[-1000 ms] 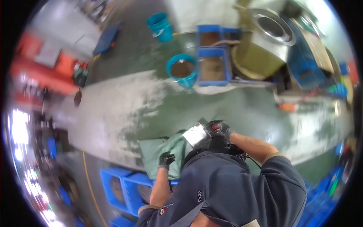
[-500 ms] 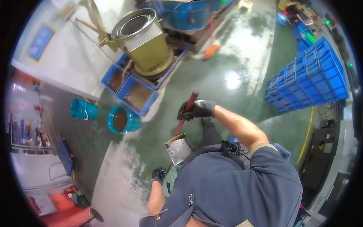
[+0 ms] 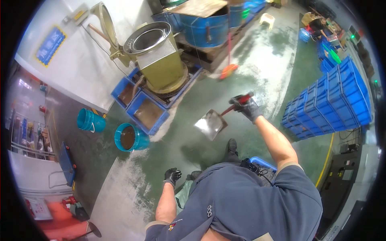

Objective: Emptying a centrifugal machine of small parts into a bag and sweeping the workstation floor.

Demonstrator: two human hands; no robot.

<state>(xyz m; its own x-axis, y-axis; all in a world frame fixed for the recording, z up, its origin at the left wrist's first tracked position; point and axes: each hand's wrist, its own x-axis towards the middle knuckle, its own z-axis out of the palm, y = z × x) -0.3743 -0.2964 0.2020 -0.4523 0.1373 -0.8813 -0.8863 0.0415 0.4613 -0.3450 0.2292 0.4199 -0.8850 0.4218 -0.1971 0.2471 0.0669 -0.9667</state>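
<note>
My right hand, in a black glove, grips the red handle of a small metal shovel. Its flat square blade hangs over the green floor ahead of my boot and catches the light. Lower and to the left is my left hand, also black-gloved, with loosely bent fingers and nothing visible in them. Close beside that hand is a pale green bag, partly hidden by my shirt. A blue crate with grey contents stands by my right leg, mostly covered by my body.
An olive round-drum machine with a raised lid stands far left, blue trays of brownish liquid at its base. Two teal buckets sit nearby, one holding brown liquid. Stacked blue crates rise on the right. An orange-headed broom stands behind.
My right hand has swung forward and right with the shovel, lifting the blade away from my body. My left hand has moved slightly up and now shows more fully.
</note>
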